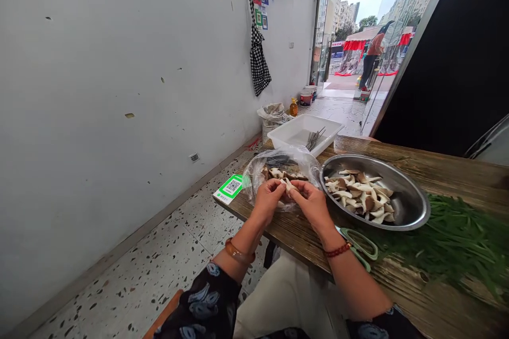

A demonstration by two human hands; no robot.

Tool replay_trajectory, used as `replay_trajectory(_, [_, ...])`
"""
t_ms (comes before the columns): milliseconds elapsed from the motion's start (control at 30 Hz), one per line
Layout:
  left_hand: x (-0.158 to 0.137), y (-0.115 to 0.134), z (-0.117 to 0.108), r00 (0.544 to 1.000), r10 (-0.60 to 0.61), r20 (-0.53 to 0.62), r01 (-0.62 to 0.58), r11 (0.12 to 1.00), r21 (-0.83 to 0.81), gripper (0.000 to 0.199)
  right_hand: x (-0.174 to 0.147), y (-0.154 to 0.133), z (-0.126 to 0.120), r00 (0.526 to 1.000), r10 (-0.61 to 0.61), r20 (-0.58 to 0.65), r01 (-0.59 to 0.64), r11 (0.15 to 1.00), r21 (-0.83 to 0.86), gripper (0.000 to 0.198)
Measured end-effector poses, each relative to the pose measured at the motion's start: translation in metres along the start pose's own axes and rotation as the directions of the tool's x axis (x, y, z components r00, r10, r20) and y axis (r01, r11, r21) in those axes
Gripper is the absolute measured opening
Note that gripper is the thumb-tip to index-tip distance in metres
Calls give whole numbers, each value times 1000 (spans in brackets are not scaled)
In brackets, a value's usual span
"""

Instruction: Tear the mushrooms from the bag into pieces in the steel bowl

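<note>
Both my hands meet over the near side of a clear plastic bag (254,167) that holds oyster mushrooms (274,172). My left hand (269,199) is closed, fingertips pinching one side of a pale piece of mushroom (288,186). My right hand (311,201) pinches the same piece from the other side. Just right of my hands, a steel bowl (413,204) holds a heap of torn mushroom pieces (363,196), white with brown caps. Green-handled scissors (361,246) lie beside my right wrist, their blades partly hidden by it.
Leafy greens (457,238) are spread on the wooden table (413,286) at the right. Behind the bag stands a white tray (280,135) with thin metal skewers (315,139). A green payment-code card (229,188) lies at the table's left corner. Outside the glass door, a person (374,53) stands.
</note>
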State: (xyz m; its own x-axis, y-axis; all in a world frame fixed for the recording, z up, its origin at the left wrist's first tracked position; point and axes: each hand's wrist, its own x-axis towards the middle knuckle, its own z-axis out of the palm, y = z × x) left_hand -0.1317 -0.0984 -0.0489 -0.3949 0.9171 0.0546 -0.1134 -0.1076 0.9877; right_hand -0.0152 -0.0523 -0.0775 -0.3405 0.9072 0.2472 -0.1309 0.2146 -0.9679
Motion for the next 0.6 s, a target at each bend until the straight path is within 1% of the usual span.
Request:
replay_trajectory(67, [0, 0, -1, 1000, 3, -14, -3, 1000, 0, 21, 0, 2, 1, 1000, 31, 4, -31, 999, 33, 34])
replay_trajectory(133, [-1, 1, -1, 1000, 8, 14, -8, 1000, 9, 22, 1, 4, 0, 999, 48, -17, -47, 998, 51, 33])
replay_trajectory(233, [-4, 0, 0, 998, -5, 69, 5, 1000, 9, 26, 1, 5, -2, 997, 37, -67, -33, 998, 51, 32])
replay_trajectory(333, [-6, -1, 2, 995, -41, 91, 42, 999, -12, 30, 0, 3, -3, 995, 21, -99, -18, 999, 26, 31])
replay_trajectory(400, [-5, -3, 2, 995, -44, 89, 46, 999, -17, 29, 0, 2, -2, 994, 29, -108, -26, 999, 31, 32])
replay_trajectory(600, [-1, -13, 3, 996, 93, -7, -93, 992, 83, 13, 0, 0, 3, 990, 109, -95, -91, 980, 177, 36])
